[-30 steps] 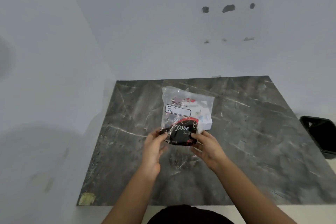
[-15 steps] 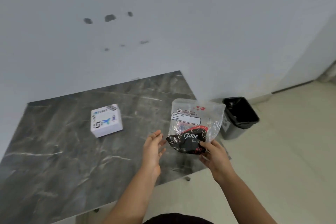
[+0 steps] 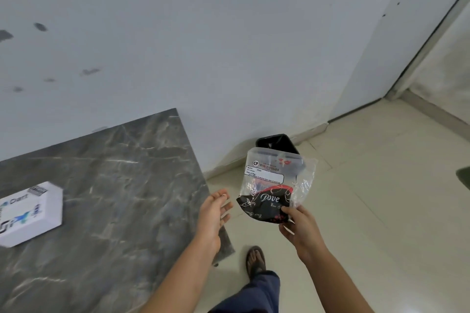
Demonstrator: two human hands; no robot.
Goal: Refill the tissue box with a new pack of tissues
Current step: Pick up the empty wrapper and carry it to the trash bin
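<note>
My right hand (image 3: 298, 226) grips a clear, crumpled plastic tissue wrapper (image 3: 276, 173) together with a black and red Dove wrapper (image 3: 264, 204). Both hang in the air past the table's right edge, in front of a black bin (image 3: 277, 143) on the floor. My left hand (image 3: 213, 213) is free, fingers spread, over the table's right edge. A white tissue box (image 3: 28, 212) with blue print lies on the dark marble table (image 3: 122, 185) at the far left.
The bin stands on the beige tiled floor against the white wall, right of the table. My foot in a sandal (image 3: 255, 259) is on the floor below my hands. A doorway (image 3: 432, 63) opens at the far right.
My view has swung right. My left hand has let go of the wrappers, and my right hand has carried them off the table toward the bin. The white box has come into view.
</note>
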